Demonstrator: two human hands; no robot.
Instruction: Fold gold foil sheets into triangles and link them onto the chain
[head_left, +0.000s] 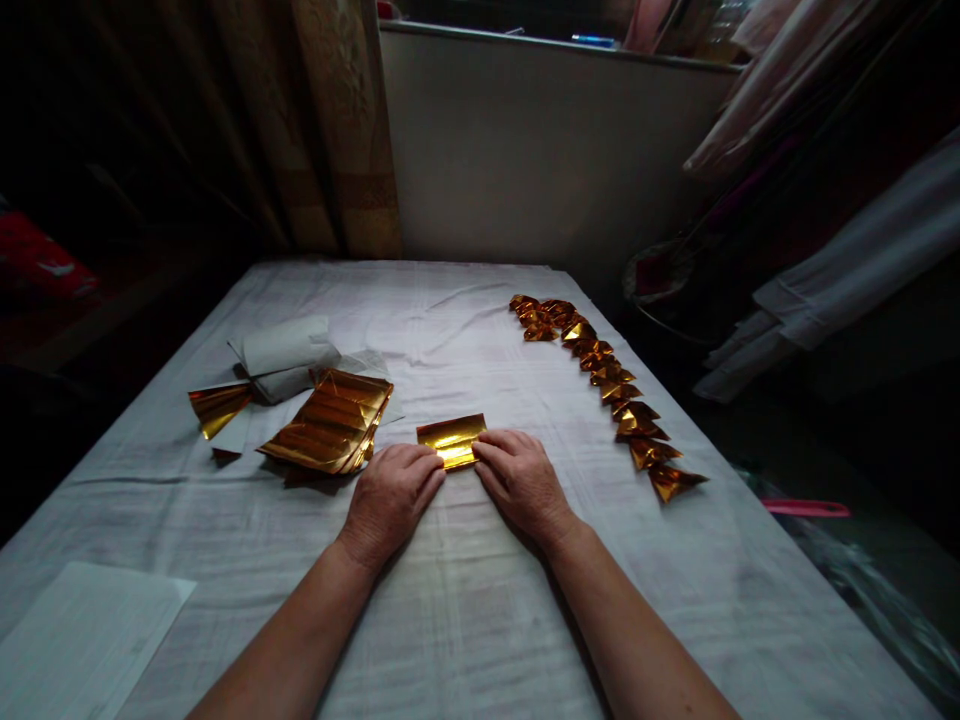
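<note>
A sheet of shiny gold foil paper [452, 436] lies on the cloth-covered table between my hands, its near edge folded or curled. My left hand [391, 497] pinches the sheet's near left corner, fingers together. On the near right side, my right hand [523, 480] grips the edge with thumb and fingers. Left of my left hand rests a stack of creased gold foil sheets [330, 420]. Along the table's right side runs a row of folded gold foil pieces [611, 378], pointed at the ends.
White paper [289, 345] lies crumpled behind the stack, with a fanned gold piece [219, 408] beside it. Another white sheet [90, 630] is at the near left. A pink handle [806, 508] shows past the right edge; hanging clothes [855, 260] are beyond it.
</note>
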